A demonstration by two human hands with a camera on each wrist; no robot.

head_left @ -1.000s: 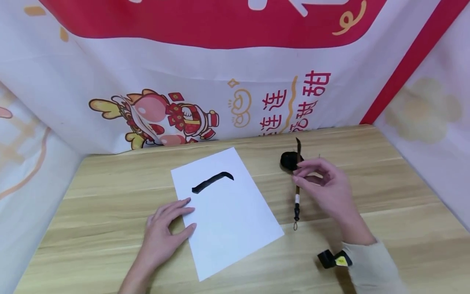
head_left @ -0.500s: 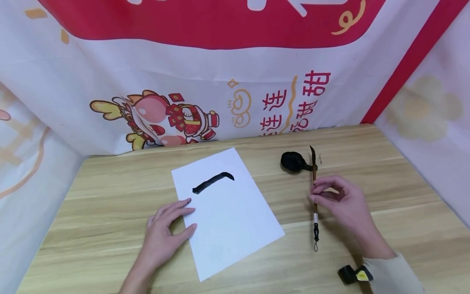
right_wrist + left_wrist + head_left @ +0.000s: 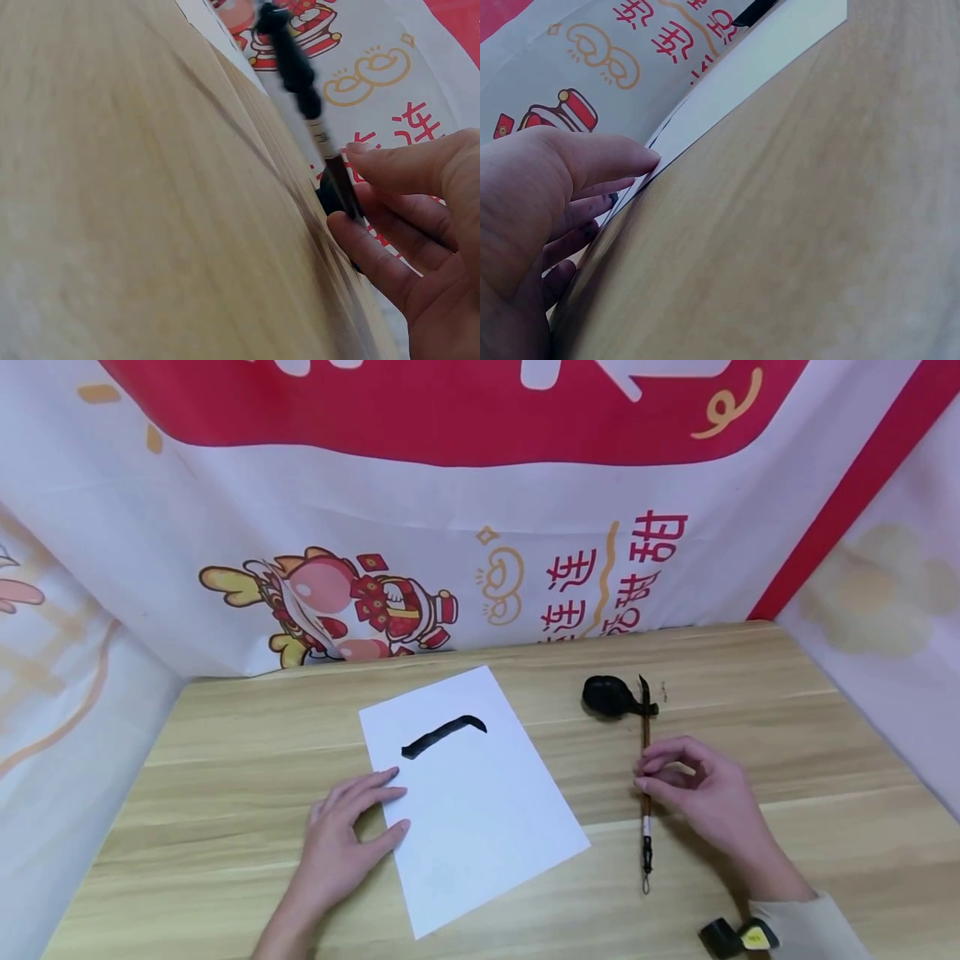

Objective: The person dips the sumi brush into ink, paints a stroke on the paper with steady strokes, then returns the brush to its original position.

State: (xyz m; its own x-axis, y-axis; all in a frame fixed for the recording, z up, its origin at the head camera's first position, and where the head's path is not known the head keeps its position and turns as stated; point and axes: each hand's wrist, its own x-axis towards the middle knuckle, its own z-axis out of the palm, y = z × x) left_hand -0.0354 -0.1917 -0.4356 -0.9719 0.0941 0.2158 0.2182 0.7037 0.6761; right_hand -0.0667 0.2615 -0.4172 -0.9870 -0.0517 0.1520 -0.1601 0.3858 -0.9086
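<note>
My right hand (image 3: 701, 789) pinches a writing brush (image 3: 647, 735) between thumb and fingertips, partway along its brown handle. The brush's black tip points away from me and overlaps the neck of a black gourd-shaped ink dish (image 3: 607, 696). In the right wrist view the handle's dark end (image 3: 296, 71) rises past the thumb, and the fingers partly cover the shaft. My left hand (image 3: 341, 847) lies with spread fingers on the left edge of a white sheet of paper (image 3: 487, 827). A thick black ink stroke (image 3: 442, 735) crosses the upper part of the sheet.
Small dark ink specks (image 3: 663, 692) mark the wooden table (image 3: 225, 777) just right of the dish. A printed red-and-white cloth (image 3: 420, 502) hangs along the table's back edge. A black device with a yellow label (image 3: 753, 937) sits at the right wrist.
The right hand has drawn the brush rightward and back toward me, so its tip went from beyond the dish to over its neck. The left hand stays on the paper.
</note>
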